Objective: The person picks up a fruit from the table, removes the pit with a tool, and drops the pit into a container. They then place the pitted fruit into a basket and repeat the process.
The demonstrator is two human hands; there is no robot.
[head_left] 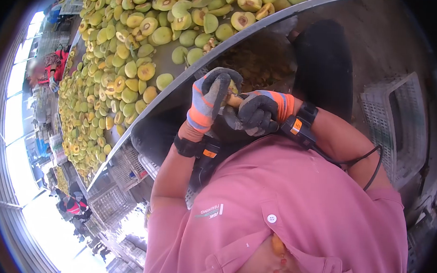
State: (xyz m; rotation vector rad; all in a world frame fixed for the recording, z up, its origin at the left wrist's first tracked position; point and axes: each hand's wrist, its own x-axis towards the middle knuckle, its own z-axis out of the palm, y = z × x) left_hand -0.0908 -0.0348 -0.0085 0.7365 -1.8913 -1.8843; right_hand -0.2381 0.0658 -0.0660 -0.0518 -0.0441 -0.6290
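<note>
My left hand, in a grey, orange and blue glove, is closed around a yellow-green fruit, mostly hidden by the fingers. Beside it my right hand, gloved alike, has its fingers wrapped round something with a tan, rounded end that touches or nearly touches the fruit. The rest of that object is hidden in the glove. Both hands meet above my lap, close to the metal rim of a large table. Many halved green and yellow fruits lie on the table, some showing brown centres.
Brownish pieces lie below the rim, beyond my hands. A white plastic crate stands at the right. More crates are at the lower left. Another person in red is at the far left, across the fruit.
</note>
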